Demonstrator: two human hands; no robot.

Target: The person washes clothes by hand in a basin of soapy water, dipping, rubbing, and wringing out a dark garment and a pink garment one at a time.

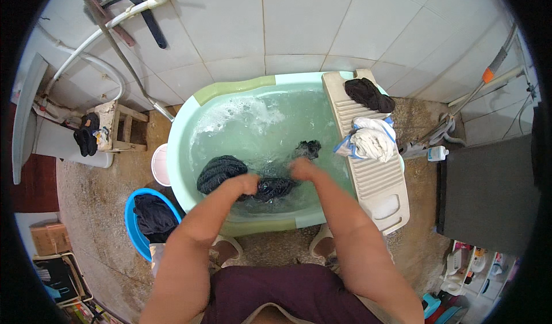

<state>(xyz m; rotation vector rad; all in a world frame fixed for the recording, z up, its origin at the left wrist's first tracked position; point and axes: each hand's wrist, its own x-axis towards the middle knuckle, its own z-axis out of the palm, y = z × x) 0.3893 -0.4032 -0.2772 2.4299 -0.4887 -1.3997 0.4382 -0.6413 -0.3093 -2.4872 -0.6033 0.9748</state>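
Observation:
A dark wet garment (221,173) lies partly in the water of a pale green tub (179,151), bulging above the surface at the left. My left hand (247,183) is closed on it near its middle. Farther right, my right hand (302,169) grips the same dark cloth, and a crumpled end sticks up just beyond the fingers. Between my hands the cloth sags into the water. White suds (247,114) float at the tub's far left.
Across the tub's right end rests a beige washboard (368,177) bearing a dark cloth (368,94) and a white cloth with blue edging (372,143). Left of the tub stand a blue basin (133,226) with dark clothes, a pink-white bucket (161,166) and a small stool (118,125).

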